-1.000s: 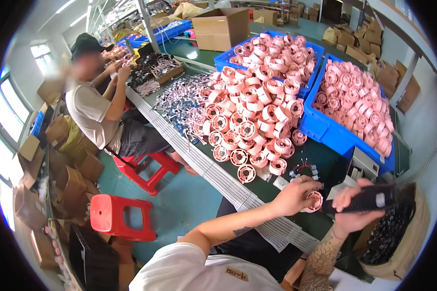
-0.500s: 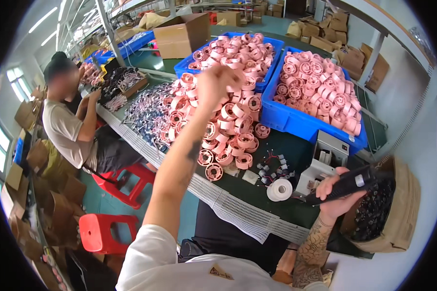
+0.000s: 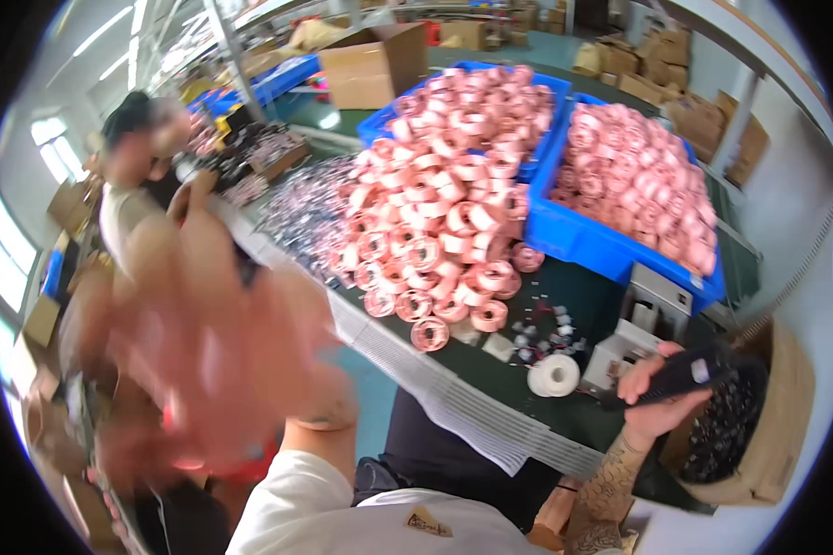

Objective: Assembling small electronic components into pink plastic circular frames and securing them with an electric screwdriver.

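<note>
My left hand (image 3: pixel 204 342) is raised close in front of the view, over the left side. It is large and smeared by motion, so its fingers cannot be read clearly. My right hand (image 3: pixel 662 398) is wrapped round a long black corded hand tool (image 3: pixel 685 375), held tilted above the bench's right end. Between the hands a big heap of pink round plastic housings (image 3: pixel 435 213) lies on the green bench. Near the tool are a white spool (image 3: pixel 553 376), a small grey machine (image 3: pixel 625 347) and small motors with wires (image 3: pixel 551 328).
Two blue crates (image 3: pixel 578 236) full of pink housings stand behind the heap. Wired parts (image 3: pixel 305 208) are spread to its left. A cardboard box (image 3: pixel 759 416) of small black parts sits at the right. A co-worker (image 3: pixel 134 176) sits at the far left; an open carton (image 3: pixel 375 69) stands at the back.
My left hand has come back from over the pink heap, leftward and up close to the view. My right hand still grips the black tool. The whole view has shifted slightly.
</note>
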Motion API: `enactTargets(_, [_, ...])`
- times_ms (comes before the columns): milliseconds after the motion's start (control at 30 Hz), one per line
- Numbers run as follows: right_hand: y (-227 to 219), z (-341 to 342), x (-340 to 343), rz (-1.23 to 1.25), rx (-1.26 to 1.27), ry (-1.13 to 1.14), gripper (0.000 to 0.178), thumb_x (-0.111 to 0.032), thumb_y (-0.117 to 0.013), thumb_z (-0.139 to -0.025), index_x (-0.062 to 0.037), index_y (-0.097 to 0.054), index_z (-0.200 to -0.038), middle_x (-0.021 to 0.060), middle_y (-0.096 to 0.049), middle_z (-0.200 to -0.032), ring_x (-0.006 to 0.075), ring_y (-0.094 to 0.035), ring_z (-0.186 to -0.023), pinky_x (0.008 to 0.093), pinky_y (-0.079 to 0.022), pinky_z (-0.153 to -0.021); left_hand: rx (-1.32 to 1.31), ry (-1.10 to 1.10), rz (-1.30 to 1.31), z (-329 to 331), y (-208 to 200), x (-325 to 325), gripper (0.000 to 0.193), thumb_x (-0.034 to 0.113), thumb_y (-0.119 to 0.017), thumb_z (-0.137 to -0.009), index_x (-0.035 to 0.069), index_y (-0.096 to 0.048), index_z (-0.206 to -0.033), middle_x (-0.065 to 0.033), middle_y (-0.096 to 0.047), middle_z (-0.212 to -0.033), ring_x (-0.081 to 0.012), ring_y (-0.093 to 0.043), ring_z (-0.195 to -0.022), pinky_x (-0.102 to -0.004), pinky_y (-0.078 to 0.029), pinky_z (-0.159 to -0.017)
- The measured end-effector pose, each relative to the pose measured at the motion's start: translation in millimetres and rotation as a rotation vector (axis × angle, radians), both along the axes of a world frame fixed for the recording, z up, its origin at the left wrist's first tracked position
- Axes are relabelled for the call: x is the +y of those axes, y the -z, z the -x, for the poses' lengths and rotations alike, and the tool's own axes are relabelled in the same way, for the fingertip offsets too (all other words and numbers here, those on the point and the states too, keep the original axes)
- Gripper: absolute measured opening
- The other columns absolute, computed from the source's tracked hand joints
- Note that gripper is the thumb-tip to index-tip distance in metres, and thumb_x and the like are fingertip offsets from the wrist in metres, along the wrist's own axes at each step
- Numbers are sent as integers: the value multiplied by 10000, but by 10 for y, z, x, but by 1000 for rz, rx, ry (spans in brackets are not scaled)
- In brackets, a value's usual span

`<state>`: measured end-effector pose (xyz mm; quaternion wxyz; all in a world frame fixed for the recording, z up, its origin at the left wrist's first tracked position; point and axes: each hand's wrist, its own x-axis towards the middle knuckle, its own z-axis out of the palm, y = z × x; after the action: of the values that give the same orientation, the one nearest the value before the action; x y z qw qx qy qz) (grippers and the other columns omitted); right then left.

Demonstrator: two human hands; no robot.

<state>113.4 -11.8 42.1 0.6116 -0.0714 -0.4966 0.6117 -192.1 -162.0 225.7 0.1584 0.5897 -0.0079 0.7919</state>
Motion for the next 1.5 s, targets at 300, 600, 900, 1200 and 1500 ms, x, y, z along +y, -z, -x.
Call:
enactTargets(300, [-127, 132, -63, -29, -29, -19, 835, -727, -311, -843, 3, -384, -1243, 70, -477, -663, 157, -450, -486, 287, -398, -442, 88, 453, -93, -255, -292, -537, 191, 48, -599, -758, 12, -586, -945, -109, -528, -884, -206, -542, -757, -347, -548, -676])
enactTargets(600, [-142, 81, -49, -34, -42, 19, 849, -737, -294, -838, 5, -388, -1240, 64, -456, -639, 154, -435, -468, 281, -388, -421, 79, 555, -196, -284, -245, -431, 245, 43, -609, -752, 35, -563, -993, -81, -511, -864, -191, -531, -714, -278, -506, -643])
enactTargets(900, [-51, -30, -12, -22, -13, 28, 850, -740, -308, -832, 7, -395, -1226, 75, -471, -618, 167, -440, -445, 294, -383, -397, -175, 431, 154, -250, 161, 343, 352, 206, -586, -862, 69, -476, -1167, -76, -543, -1022, -173, -557, -814, -215, -460, -623])
enactTargets(1200, [-54, 13, -4, 14, -11, 0, 830, -734, -325, -832, 9, -412, -1193, 66, -466, -584, 161, -443, -419, 292, -379, -370, 959, -985, 834, -1224, 1707, 3839, 413, 280, -706, -728, 6, -618, -1024, -191, -632, -1019, -351, -606, -953, -453, -493, -830])
enactTargets(1500, [-39, 100, -20, 61, -40, 53, 830, -748, -330, -819, 5, -430, -1154, 61, -455, -565, 156, -448, -402, 278, -373, -346, 1798, -391, 1315, -1443, 1936, 4736, 562, 453, -732, -699, 171, -630, -1174, -54, -619, -1178, -253, -582, -1089, -494, -458, -904])
